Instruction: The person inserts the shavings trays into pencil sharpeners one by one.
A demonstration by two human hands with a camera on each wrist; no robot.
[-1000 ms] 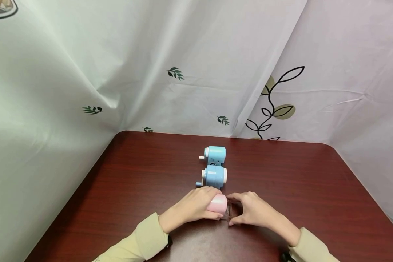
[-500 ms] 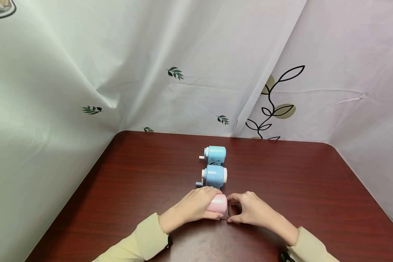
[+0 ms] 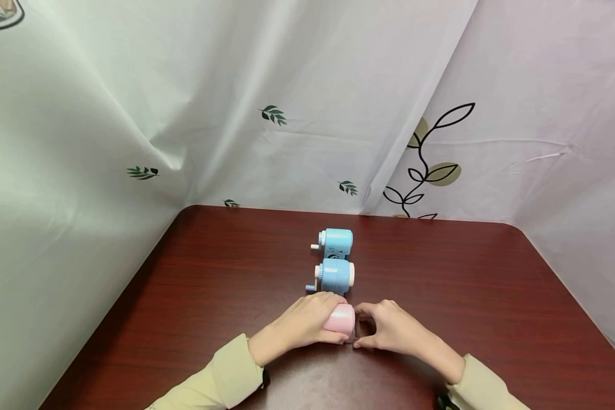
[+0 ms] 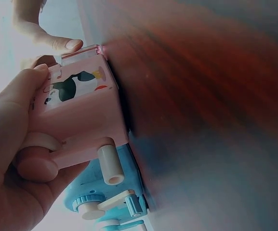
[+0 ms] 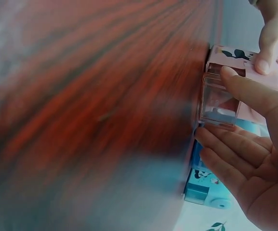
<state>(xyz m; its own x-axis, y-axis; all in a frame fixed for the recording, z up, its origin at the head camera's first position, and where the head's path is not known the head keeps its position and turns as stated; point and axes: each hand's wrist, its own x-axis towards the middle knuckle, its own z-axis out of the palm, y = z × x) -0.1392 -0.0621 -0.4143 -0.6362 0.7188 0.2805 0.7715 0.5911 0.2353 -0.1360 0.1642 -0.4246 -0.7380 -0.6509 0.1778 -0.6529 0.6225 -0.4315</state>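
Note:
My left hand (image 3: pixel 302 322) grips a pink crank pencil sharpener (image 3: pixel 341 319) around its body, which sits on the table. In the left wrist view the pink sharpener (image 4: pixel 81 106) shows a printed picture on its side and a pale crank handle (image 4: pixel 111 164). My right hand (image 3: pixel 397 327) pinches the clear shavings drawer (image 5: pixel 219 103) between thumb and fingers at the sharpener's right end. The drawer sticks partly out of the body. Part of the pink sharpener is hidden under my left hand in the head view.
Just behind the pink one stands a blue crank sharpener (image 3: pixel 335 275) with a white end. Farther back is a light blue sharpener (image 3: pixel 339 242). All three line up on the dark red wooden table (image 3: pixel 225 256). A white patterned cloth (image 3: pixel 307 154) hangs behind the table.
My right hand has moved slightly left, and the clear drawer has slid farther into the pink sharpener. My left hand stays in place on the sharpener.

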